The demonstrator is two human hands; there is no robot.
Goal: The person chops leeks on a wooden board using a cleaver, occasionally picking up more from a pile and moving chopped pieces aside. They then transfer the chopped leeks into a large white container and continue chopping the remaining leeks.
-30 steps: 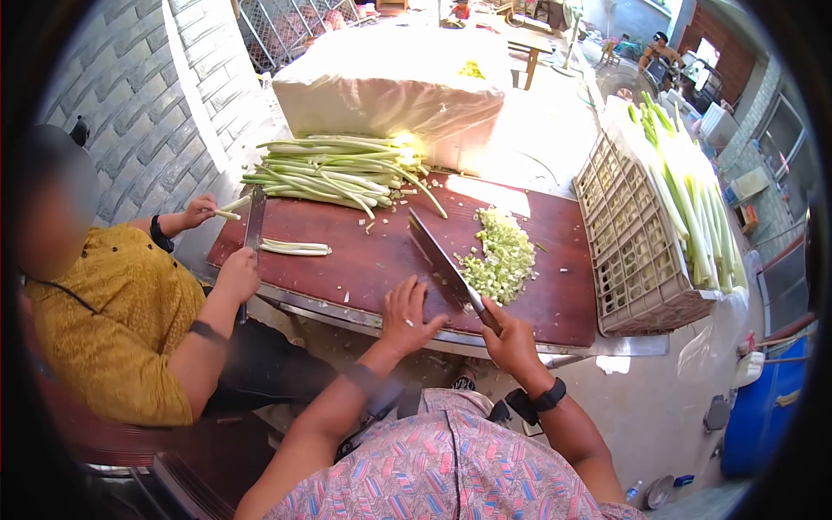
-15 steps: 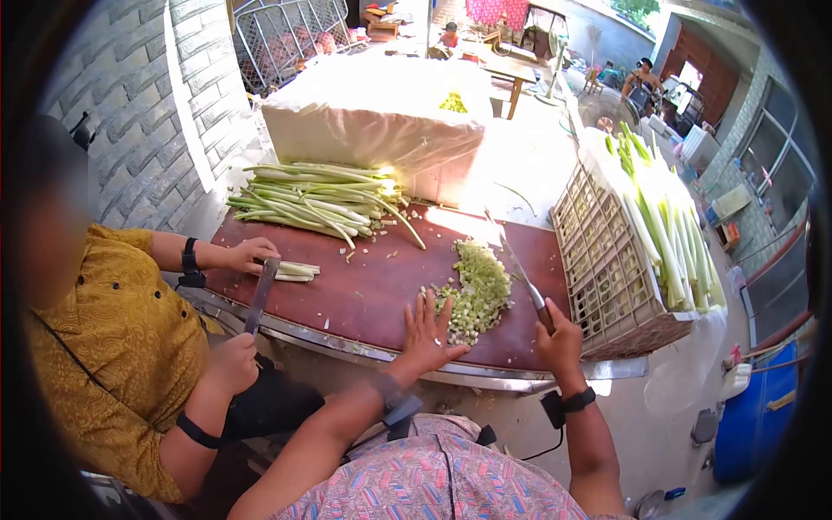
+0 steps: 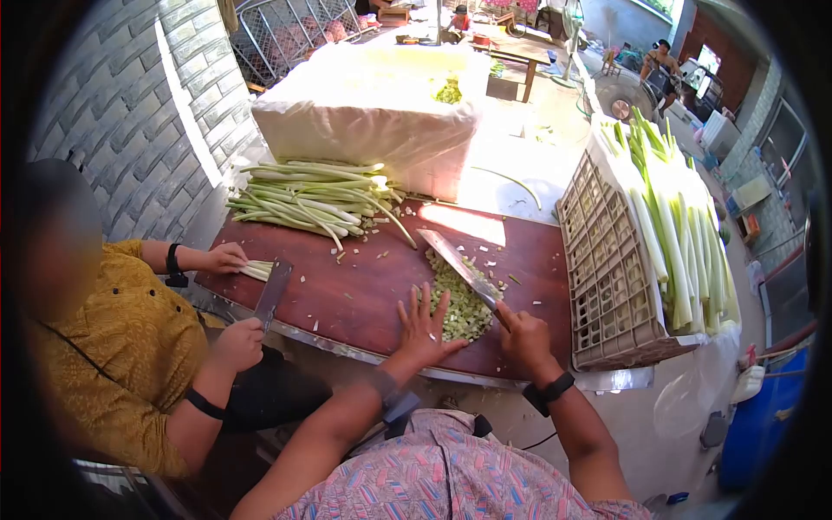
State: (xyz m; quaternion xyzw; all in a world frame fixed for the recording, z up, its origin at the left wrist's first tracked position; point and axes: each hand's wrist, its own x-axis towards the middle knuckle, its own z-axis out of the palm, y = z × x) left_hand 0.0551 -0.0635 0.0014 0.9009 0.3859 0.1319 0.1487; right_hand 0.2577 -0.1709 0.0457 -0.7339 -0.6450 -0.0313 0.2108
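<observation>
My right hand [image 3: 526,342] is wrapped round the handle of a knife [image 3: 459,263], whose long blade lies slanted across the right side of a heap of chopped green onion [image 3: 466,314]. My left hand [image 3: 422,332] rests with fingers spread against the heap's left edge. Both hands are over the near side of the reddish-brown board [image 3: 364,286]. To the left, a co-worker's hand [image 3: 236,348] grips a cleaver [image 3: 275,290], while that person's other hand [image 3: 227,257] holds cut white stalks [image 3: 257,269].
A pile of long green onions [image 3: 312,201] lies at the board's back left. A plastic crate [image 3: 611,269] with upright green onions [image 3: 680,234] stands at the right edge. Behind the board is a large plastic-lined box [image 3: 364,139]. The co-worker [image 3: 139,347] sits close on my left.
My right hand has swung the knife leftward and down, from beside the heap onto it. My left hand stays nearly in place. The co-worker's hands have shifted slightly left, with the cleaver turned.
</observation>
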